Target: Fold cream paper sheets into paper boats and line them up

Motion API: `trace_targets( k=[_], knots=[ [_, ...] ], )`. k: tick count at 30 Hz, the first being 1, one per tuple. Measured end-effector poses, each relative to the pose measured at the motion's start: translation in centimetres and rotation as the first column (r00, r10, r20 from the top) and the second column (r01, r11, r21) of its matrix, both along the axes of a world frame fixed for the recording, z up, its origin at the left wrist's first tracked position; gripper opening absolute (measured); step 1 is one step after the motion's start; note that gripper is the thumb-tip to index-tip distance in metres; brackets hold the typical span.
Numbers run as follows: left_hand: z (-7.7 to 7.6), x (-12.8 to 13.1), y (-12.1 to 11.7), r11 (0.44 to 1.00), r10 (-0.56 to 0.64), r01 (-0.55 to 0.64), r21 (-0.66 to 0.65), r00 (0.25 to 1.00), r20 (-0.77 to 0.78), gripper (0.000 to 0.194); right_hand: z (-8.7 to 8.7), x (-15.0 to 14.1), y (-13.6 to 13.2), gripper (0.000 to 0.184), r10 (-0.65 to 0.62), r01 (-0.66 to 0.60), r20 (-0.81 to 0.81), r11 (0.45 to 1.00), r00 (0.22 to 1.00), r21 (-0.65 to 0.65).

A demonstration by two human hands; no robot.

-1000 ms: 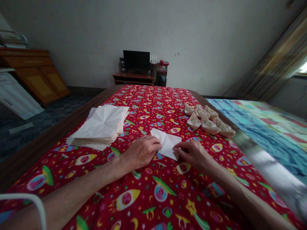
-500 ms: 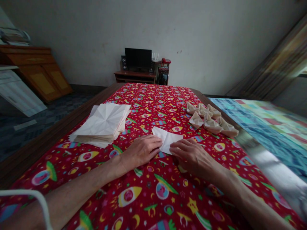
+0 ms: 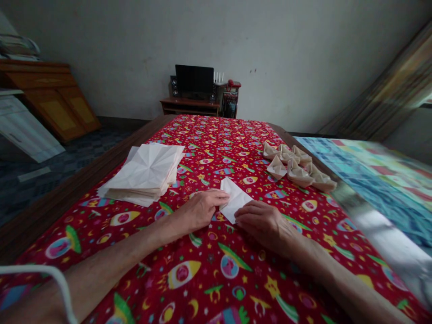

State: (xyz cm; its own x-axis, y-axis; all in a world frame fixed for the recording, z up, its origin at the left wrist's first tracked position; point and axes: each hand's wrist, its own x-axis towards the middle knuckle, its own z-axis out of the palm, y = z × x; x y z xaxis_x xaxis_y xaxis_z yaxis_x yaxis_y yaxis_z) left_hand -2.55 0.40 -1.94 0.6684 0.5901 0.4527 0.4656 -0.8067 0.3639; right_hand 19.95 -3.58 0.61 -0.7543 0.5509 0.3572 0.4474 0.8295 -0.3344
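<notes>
A small sheet of white folded paper [image 3: 235,196] lies on the red patterned tablecloth in front of me, turned at a slant. At its left edge my left hand [image 3: 206,208] grips it, the fingers together and the thumb tucked below. My right hand [image 3: 261,220] has its curled fingers on the lower right edge of the same paper; their tips partly cover it. Left of my hands sits a stack of creased white paper sheets [image 3: 145,168]. Several folded paper pieces with pointed corners [image 3: 299,173] stand grouped to the right, farther back.
The tablecloth [image 3: 216,148] covers a long wooden table. A white cable [image 3: 50,270] curves over my left forearm. Beyond the table, a monitor [image 3: 195,78] stands on a small desk. A bed with a patchwork cover [image 3: 367,175] is at the right, a wooden cabinet [image 3: 64,108] at the left.
The folded paper has turned clockwise and looks narrower. My right hand has shifted slightly left and down along its edge; my left hand stays nearly in place.
</notes>
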Motion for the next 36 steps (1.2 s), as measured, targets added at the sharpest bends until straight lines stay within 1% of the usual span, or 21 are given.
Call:
trace_targets(
  k=[3, 5, 8, 12, 16, 20, 24, 28, 31, 36],
  knots=[
    [0.1, -0.1, -0.4, 1.000, -0.022, 0.021, 0.014, 0.999, 0.024, 0.044, -0.1, 0.0, 0.1, 0.022, -0.141, 0.122, -0.117, 0.981, 0.983, -0.151],
    [0.2, -0.4, -0.9, 0.999, -0.039, 0.038, 0.023, 0.999, 0.020, 0.043, -0.1, -0.2, 0.1, 0.022, -0.250, 0.217, -0.128, 0.949, 0.960, -0.230],
    [0.4, -0.7, -1.6, 0.999, -0.049, 0.049, 0.021, 0.999, 0.008, 0.046, -0.3, -0.5, 0.4, 0.023, -0.398, 0.359, -0.119, 0.897, 0.910, -0.258],
    [0.3, -1.0, -1.9, 0.999, -0.044, 0.044, 0.002, 0.999, 0.011, 0.048, -0.6, -1.0, 1.2, 0.024, -0.507, 0.472, -0.080, 0.841, 0.858, -0.263],
    [0.3, -0.9, -1.9, 1.000, -0.016, 0.016, 0.011, 0.999, 0.029, 0.047, -0.6, -1.3, 2.0, 0.028, -0.554, 0.528, -0.062, 0.818, 0.830, -0.229],
    [0.2, -0.7, -2.1, 0.999, 0.028, -0.028, 0.033, 0.999, 0.024, 0.046, -0.5, -1.5, 2.2, 0.025, -0.577, 0.553, -0.059, 0.804, 0.815, -0.218],
    [0.4, -0.5, -2.7, 0.997, 0.066, -0.065, 0.043, 0.997, -0.032, 0.051, -0.7, -1.4, 2.3, 0.024, -0.571, 0.556, -0.051, 0.814, 0.820, -0.169],
    [1.0, -0.2, -3.3, 0.998, 0.040, -0.033, 0.061, 0.992, -0.117, 0.051, -1.2, -1.3, 2.6, 0.026, -0.541, 0.536, -0.064, 0.841, 0.839, -0.076],
    [1.4, -0.1, -3.6, 0.998, 0.031, -0.021, 0.062, 0.987, -0.159, 0.050, -1.4, -1.2, 2.7, 0.028, -0.550, 0.550, -0.048, 0.835, 0.834, -0.023],
    [1.4, -0.1, -3.7, 0.998, 0.033, -0.023, 0.061, 0.983, -0.179, 0.051, -1.5, -1.3, 2.9, 0.027, -0.554, 0.555, -0.026, 0.831, 0.832, 0.033]
  ],
)
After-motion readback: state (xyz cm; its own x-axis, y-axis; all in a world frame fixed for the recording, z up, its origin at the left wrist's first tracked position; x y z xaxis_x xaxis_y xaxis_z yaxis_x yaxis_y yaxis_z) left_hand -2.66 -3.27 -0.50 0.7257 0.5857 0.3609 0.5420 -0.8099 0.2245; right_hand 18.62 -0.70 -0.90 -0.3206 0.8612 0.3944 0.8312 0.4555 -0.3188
